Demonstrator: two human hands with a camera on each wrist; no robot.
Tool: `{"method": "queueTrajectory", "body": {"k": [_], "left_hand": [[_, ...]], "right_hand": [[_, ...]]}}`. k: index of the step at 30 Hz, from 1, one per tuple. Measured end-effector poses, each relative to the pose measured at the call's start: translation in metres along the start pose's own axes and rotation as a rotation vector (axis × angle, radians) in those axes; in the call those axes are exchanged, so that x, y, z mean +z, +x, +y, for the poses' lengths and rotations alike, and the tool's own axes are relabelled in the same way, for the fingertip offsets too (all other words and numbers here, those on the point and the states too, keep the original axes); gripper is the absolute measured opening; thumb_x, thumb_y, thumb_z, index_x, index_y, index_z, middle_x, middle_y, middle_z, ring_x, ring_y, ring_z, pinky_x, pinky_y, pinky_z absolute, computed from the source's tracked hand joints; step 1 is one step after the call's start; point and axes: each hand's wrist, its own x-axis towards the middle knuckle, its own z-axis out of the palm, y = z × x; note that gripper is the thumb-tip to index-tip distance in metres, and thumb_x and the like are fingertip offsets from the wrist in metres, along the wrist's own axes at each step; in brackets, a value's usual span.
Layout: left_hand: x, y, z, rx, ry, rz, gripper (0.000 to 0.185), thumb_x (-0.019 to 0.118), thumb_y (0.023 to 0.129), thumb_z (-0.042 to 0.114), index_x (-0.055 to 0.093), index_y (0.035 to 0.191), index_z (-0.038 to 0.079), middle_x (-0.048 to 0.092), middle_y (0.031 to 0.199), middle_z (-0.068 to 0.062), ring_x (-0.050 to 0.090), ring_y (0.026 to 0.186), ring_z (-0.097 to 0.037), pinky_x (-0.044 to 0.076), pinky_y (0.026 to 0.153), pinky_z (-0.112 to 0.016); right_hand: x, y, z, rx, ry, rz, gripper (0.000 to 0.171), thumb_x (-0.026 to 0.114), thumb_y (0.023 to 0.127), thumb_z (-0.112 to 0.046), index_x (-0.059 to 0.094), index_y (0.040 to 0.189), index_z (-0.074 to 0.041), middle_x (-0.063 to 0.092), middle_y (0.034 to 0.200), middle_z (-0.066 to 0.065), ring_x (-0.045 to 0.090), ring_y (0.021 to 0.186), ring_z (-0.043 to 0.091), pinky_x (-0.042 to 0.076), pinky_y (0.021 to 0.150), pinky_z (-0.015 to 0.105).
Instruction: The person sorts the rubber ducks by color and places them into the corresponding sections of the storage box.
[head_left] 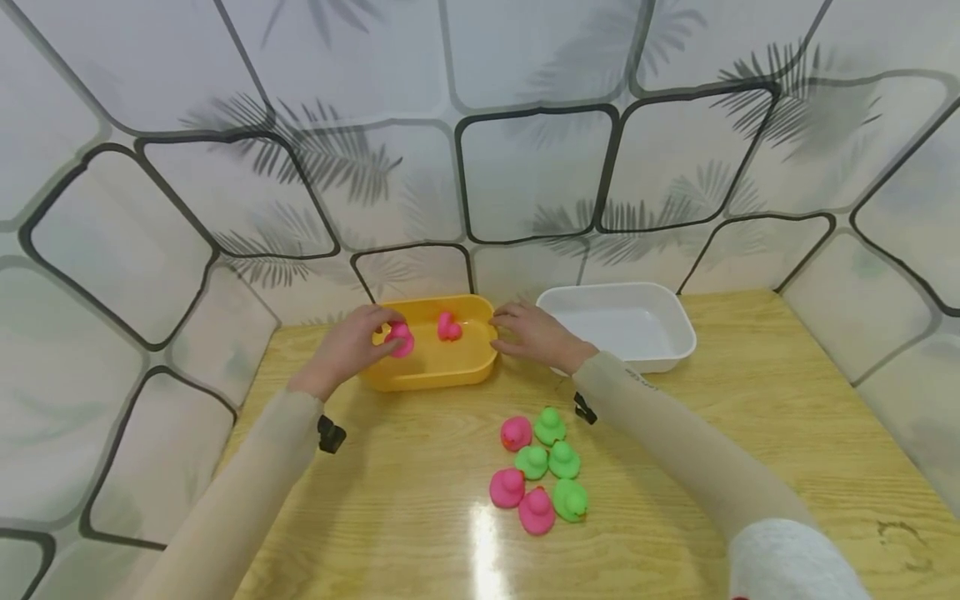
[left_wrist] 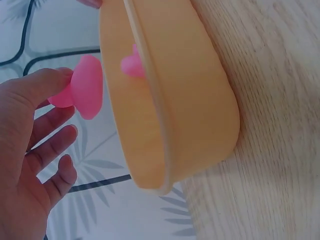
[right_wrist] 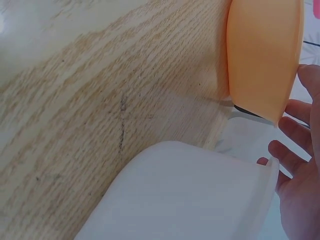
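Note:
My left hand (head_left: 352, 340) pinches a pink toy duck (head_left: 401, 340) between thumb and fingers, over the left end of a yellow tray (head_left: 427, 383). The left wrist view shows this duck clear of the tray's rim, its broad base facing the tray. A second pink duck (head_left: 448, 327) lies inside, toward the back. At the tray's right end, my right hand (head_left: 536, 333) rests its fingertips at the rim with the fingers loosely spread. In the right wrist view its lower fingers are close to the white tray's edge; whether they touch it I cannot tell.
A white tray (head_left: 611, 362) stands to the right, partly behind my right forearm. In front of the trays, several green ducks (head_left: 564, 460) and 3 pink ducks (head_left: 537, 511) cluster on the wooden table (head_left: 390, 517). A patterned wall (head_left: 540, 179) rises behind.

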Motion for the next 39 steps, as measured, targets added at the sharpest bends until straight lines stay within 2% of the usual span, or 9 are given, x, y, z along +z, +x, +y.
{"method": "queueTrajectory", "body": {"k": [12,18,25,33,39], "left_hand": [[0.006,0.012,-0.022,-0.100,0.012,0.009,0.031,0.075,0.098,0.020,0.070,0.120,0.000,0.069,0.115,-0.019,0.064,0.104,-0.037,0.053,0.092,-0.053],[0.007,0.017,-0.027,-0.131,0.008,0.014,0.031,0.075,0.098,0.020,0.069,0.121,0.000,0.068,0.115,-0.019,0.063,0.106,-0.037,0.052,0.093,-0.054],[0.007,0.020,-0.029,-0.164,0.011,-0.008,0.033,0.073,0.099,0.019,0.068,0.125,0.000,0.067,0.119,-0.021,0.062,0.109,-0.039,0.051,0.095,-0.057],[0.005,0.022,-0.025,-0.187,0.022,-0.033,0.037,0.073,0.100,0.024,0.067,0.128,0.001,0.065,0.124,-0.020,0.061,0.114,-0.038,0.051,0.098,-0.056],[0.006,0.021,-0.024,-0.180,0.029,-0.033,0.036,0.072,0.100,0.022,0.067,0.129,0.000,0.065,0.126,-0.021,0.062,0.110,-0.038,0.053,0.093,-0.054]], "right_hand": [[0.003,0.001,0.002,-0.010,-0.008,0.007,0.046,0.069,0.101,-0.028,0.066,0.135,0.003,0.062,0.136,0.019,0.056,0.129,0.036,0.028,0.124,0.054],[0.001,0.001,0.001,-0.014,-0.019,0.012,0.045,0.069,0.101,-0.028,0.066,0.134,0.003,0.062,0.136,0.019,0.056,0.127,0.036,0.038,0.118,0.049],[0.002,0.001,0.002,-0.012,-0.031,-0.002,0.045,0.068,0.102,-0.028,0.065,0.135,0.003,0.062,0.137,0.019,0.056,0.128,0.036,0.032,0.122,0.051],[0.000,-0.001,0.000,-0.035,-0.028,0.020,0.045,0.070,0.101,-0.027,0.066,0.132,0.004,0.063,0.134,0.020,0.057,0.126,0.036,0.042,0.114,0.049],[0.000,-0.001,0.001,-0.043,-0.028,0.023,0.045,0.069,0.101,-0.028,0.066,0.133,0.004,0.063,0.134,0.020,0.057,0.127,0.036,0.037,0.119,0.051]]}}
